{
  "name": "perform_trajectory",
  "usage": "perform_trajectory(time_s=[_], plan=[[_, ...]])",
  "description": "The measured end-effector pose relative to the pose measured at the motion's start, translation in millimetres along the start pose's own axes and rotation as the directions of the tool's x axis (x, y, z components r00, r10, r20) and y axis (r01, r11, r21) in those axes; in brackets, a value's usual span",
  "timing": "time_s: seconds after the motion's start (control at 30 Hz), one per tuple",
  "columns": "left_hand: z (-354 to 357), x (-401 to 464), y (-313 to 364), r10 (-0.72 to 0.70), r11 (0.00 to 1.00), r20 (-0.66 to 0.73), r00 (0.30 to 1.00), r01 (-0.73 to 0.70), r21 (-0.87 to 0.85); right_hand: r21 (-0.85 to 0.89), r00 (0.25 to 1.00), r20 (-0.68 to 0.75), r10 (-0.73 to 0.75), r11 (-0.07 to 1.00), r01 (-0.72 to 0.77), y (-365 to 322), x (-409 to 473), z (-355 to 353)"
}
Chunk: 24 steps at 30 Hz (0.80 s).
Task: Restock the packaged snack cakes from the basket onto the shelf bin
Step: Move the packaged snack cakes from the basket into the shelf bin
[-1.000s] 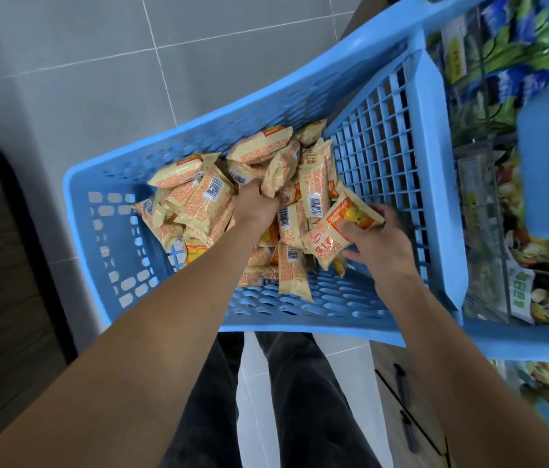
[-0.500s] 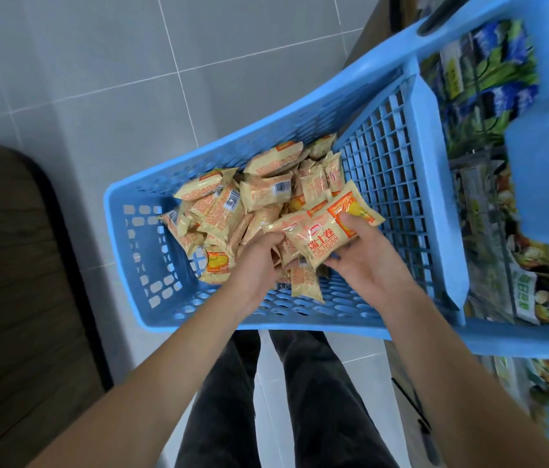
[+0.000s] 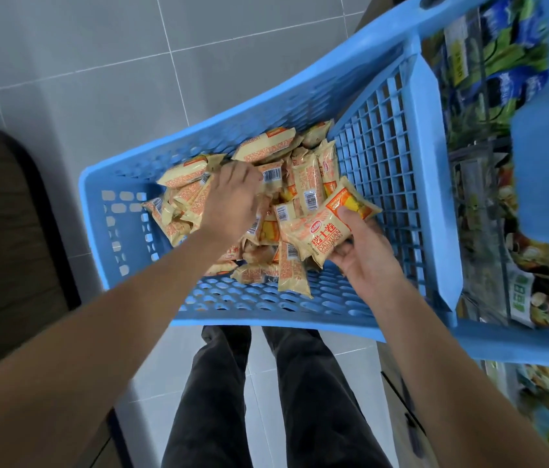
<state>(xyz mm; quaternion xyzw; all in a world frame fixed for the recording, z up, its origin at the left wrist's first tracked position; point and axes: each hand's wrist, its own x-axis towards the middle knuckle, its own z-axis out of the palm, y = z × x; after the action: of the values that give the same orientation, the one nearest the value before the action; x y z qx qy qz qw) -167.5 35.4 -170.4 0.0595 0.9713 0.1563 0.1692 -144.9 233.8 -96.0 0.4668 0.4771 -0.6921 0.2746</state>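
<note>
A big blue basket (image 3: 124, 231) with holes in its sides sits in front of the person. A pile of snack cakes (image 3: 303, 184) in tan and orange wrappers lies in the far part of it.

The left hand (image 3: 229, 204) reaches out over the pile with the arm stretched long. Its palm faces down and its fingers bend into the wrappers. It touches them, but you cannot tell if it has really picked one up.

The right hand (image 3: 364, 255) is nearer, just beside the basket's right wall. Its palm faces up. It holds a small bunch of cakes (image 3: 327, 231), with the thumb pressed on top and the fingers curled under. The top one shows red letters.

To the right, past the basket wall, a shelf (image 3: 489, 231) holds other bright bags, but they look blurry. Below the basket are the person's dark trouser legs (image 3: 266, 400) and a gray tile floor (image 3: 97, 62).
</note>
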Motion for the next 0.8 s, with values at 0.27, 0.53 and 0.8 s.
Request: perform_trajectory(time_s=[0.27, 0.53, 0.8], plan=[[28.9, 25.0, -10.0, -0.025, 0.951, 0.211, 0.977, -0.042, 0.306, -0.089, 1.000, -0.013, -0.015, 0.996, 0.013, 2.1, 13.6, -9.4], [-27.6, 4.9, 6.8, -0.205, 0.624, 0.402, 0.893, 0.435, -0.649, -0.084, 0.999, -0.007, -0.039, 0.996, 0.039, -1.1, -6.8, -8.0], [-103.3, -92.2, 32.4, -0.064, -0.218, 0.625, 0.778, 0.600, -0.770, -0.007, 0.986, 0.043, -0.162, 0.987, 0.162, -1.8, -89.4, -13.9]])
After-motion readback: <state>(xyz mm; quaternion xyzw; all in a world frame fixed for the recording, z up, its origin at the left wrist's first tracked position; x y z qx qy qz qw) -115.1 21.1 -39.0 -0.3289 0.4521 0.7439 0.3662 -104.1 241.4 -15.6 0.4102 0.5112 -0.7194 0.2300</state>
